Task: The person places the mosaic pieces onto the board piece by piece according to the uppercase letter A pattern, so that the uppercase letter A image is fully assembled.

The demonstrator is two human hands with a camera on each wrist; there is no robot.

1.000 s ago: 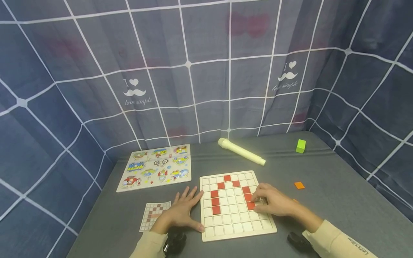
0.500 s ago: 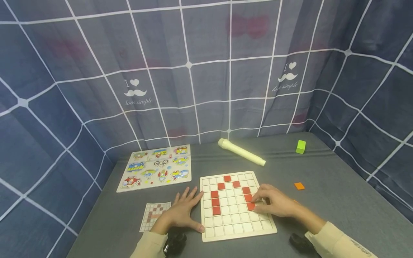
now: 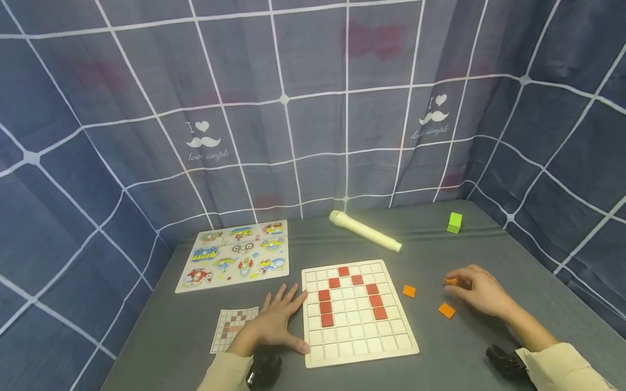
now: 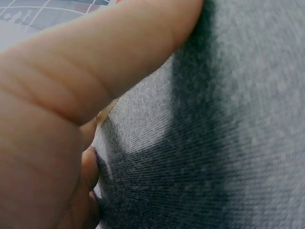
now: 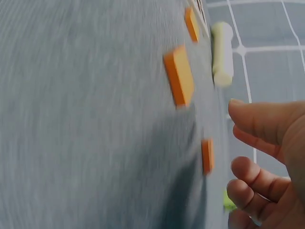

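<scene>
A pale wooden grid board [image 3: 346, 347] lies in front of me with several red square tiles [image 3: 380, 313] set in its cells. My left hand [image 3: 279, 323] is spread flat at the board's left edge, thumb and fingertips right at the rim. Its thumb [image 4: 105, 57] fills much of the left wrist view. To the right of the board, my right hand [image 3: 481, 290] hovers at an orange square tile [image 3: 451, 281], thumb and fingers apart. In the right wrist view this orange tile [image 5: 208, 156] lies on the cloth, short of the fingertips. Two more orange tiles [image 3: 446, 310] lie nearby.
A small printed pattern card [image 3: 227, 331] lies partly beside my left wrist. Behind it stands a vehicle picture puzzle [image 3: 259, 244] lying flat. A pale yellow stick with a thicker end [image 3: 367, 231] and a green block [image 3: 454, 222] are farther back, before the checked curtain [image 3: 313, 130].
My right hand has left the red tile at the board's right side and moved right to the orange tiles, uncovering the ones beside the board. My left hand has stayed put.
</scene>
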